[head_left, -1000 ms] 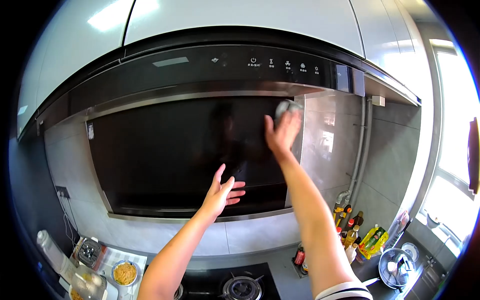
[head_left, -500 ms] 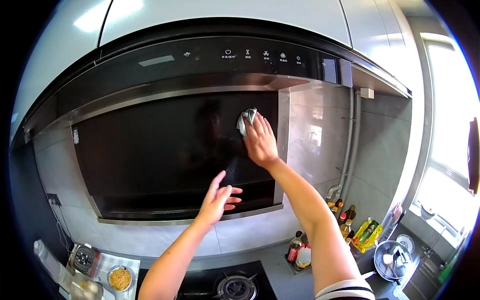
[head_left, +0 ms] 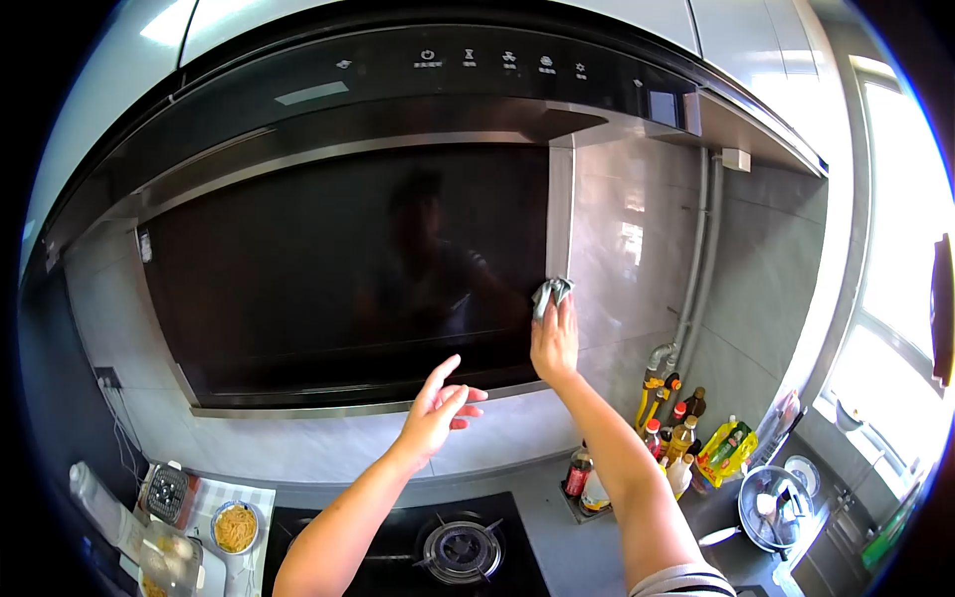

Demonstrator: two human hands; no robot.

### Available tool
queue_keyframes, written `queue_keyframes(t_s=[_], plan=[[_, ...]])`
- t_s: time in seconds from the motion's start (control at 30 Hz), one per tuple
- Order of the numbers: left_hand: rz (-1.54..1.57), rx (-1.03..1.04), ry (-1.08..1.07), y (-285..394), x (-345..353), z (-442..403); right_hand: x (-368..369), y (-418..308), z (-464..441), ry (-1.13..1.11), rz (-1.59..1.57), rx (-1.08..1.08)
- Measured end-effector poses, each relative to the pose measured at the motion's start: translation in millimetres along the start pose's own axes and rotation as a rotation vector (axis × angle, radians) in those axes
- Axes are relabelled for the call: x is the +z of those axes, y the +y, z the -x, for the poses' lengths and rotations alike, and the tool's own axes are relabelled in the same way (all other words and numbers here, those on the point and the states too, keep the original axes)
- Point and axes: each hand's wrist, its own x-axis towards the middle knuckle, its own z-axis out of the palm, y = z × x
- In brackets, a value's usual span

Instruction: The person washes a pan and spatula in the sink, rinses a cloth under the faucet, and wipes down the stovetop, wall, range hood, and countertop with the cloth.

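Note:
My right hand (head_left: 555, 343) presses a crumpled grey cloth (head_left: 552, 295) against the right edge of the range hood's black glass panel (head_left: 328, 269), where it meets the metal side strip (head_left: 560, 214). The cloth sticks out above the fingertips. Nothing is in my left hand (head_left: 435, 410), which hovers in front of the panel's lower edge with its fingers apart. Across the hood's upper front runs a black control strip (head_left: 497, 60) with white icons. A dim reflection of a person shows in the glass.
Below is a black gas hob (head_left: 463, 547). Several sauce bottles (head_left: 681, 438) and a yellow packet (head_left: 728, 453) stand on the right, near a pan (head_left: 771, 507) with a glass lid. A bowl of noodle-like food (head_left: 236, 527) sits at left. Grey pipes (head_left: 701, 259) climb the right wall.
My right hand has moved the cloth down and to the right, from the upper right of the glass to its right edge. The view has shifted slightly; my left hand stays open.

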Motion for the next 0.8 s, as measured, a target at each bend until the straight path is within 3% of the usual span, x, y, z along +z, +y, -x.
queue_keyframes(t_s=[0.1, 0.2, 0.27, 0.33, 0.4, 0.47, 0.5, 0.57, 0.6, 0.67, 0.73, 0.8], plan=[[-0.019, -0.002, -0.001, -5.6, -2.0, 7.9, -2.4, -11.7, -55.7, 0.204, -0.005, -0.075], [-0.006, 0.008, 0.027, -4.9, -11.1, 10.6, 10.2, -74.8, -97.9, 0.284, 0.07, -0.072], [0.015, 0.023, 0.045, -7.8, -15.9, 12.0, 47.7, -118.1, -64.0, 0.209, -0.114, -0.382], [0.026, 0.04, 0.063, -12.0, -22.9, 17.5, 80.4, -171.2, -11.4, -0.221, -0.056, -0.561], [-0.044, 0.052, 0.065, -8.3, -37.4, 33.9, 95.3, -162.5, -1.4, -0.172, 0.12, -0.708], [-0.099, 0.126, 0.04, -4.7, -68.2, 53.7, 54.8, -148.3, -31.2, -0.287, 0.118, -0.591], [-0.202, 0.208, 0.108, -11.6, -90.0, 57.2, 52.7, -135.0, -46.8, -0.185, 0.248, -0.456], [-0.421, 0.369, 0.259, -10.9, -135.9, 64.7, 69.6, -108.4, -96.7, 0.628, -0.018, -0.294], [-0.59, 0.38, 0.35, 5.5, -150.6, 73.5, 49.3, -142.3, -123.3, 0.57, 0.057, 0.0], [-1.013, 0.583, 0.488, 19.6, -183.2, 79.4, 81.9, -185.3, -140.8, 0.53, -0.039, -0.009], [-1.106, 0.635, 0.566, 17.5, -216.6, 74.9, 119.0, -256.7, -110.7, 0.538, -0.167, -0.361], [-1.285, 0.561, 0.622, 14.4, -243.7, 74.7, 122.1, -299.8, -51.4, 0.054, -0.131, -0.585]])
